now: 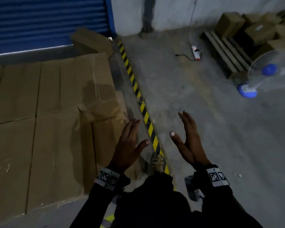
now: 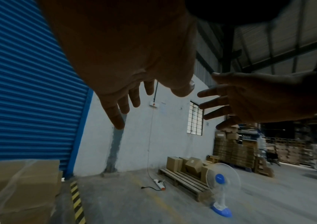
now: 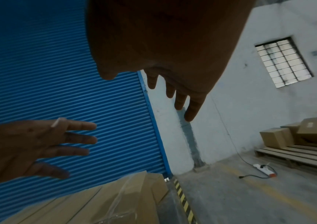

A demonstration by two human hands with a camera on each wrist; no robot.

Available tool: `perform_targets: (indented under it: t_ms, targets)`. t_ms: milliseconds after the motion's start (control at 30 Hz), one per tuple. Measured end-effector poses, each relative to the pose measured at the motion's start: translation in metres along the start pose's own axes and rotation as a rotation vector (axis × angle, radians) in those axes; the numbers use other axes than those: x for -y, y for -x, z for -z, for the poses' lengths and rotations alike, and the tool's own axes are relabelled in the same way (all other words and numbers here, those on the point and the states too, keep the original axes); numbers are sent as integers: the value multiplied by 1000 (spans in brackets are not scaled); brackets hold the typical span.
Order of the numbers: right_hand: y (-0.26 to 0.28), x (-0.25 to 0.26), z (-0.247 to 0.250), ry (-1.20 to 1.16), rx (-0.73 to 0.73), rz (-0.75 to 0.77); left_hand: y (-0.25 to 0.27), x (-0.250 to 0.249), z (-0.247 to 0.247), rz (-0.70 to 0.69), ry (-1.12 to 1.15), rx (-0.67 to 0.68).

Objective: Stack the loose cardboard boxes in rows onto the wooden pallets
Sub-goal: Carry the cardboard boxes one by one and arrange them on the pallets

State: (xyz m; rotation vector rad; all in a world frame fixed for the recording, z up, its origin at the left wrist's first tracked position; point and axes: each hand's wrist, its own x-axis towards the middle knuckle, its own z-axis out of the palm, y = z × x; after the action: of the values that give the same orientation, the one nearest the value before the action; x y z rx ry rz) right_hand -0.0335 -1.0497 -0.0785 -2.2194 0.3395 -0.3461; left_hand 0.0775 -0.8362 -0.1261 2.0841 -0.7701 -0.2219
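Cardboard boxes (image 1: 253,28) sit on the wooden pallet (image 1: 224,53), far ahead and right of our grip. Our left hand (image 1: 127,145) and right hand (image 1: 187,142) hover empty, fingers spread, palms facing. Flattened cardboard (image 1: 48,112) lies beside the left; striped floor tape (image 1: 138,94) runs between; a power strip (image 1: 196,52) and fan (image 1: 270,74) stand toward the pallet.

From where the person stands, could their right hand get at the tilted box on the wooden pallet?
Probably not without walking over. The right hand is open and empty, but the tilted box sits on the wooden pallet across bare floor. Only the pedestal fan and power strip stand near that path.
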Motion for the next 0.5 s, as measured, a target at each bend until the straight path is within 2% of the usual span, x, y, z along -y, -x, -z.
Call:
perform_targets:
  t_ms: [100, 167, 367, 500]
  targets:
    - [-72, -31, 17, 51, 71, 57, -68, 4, -21, 67, 10, 4]
    - [-125, -51, 30, 84, 93, 38, -121, 5, -34, 96, 43, 20]
    - [-268, -92, 41, 36, 155, 32, -258, -1, -38, 31, 15, -36]
    - [-374, -113, 36, 20, 184, 67, -345, 18, -32, 205, 19, -34]
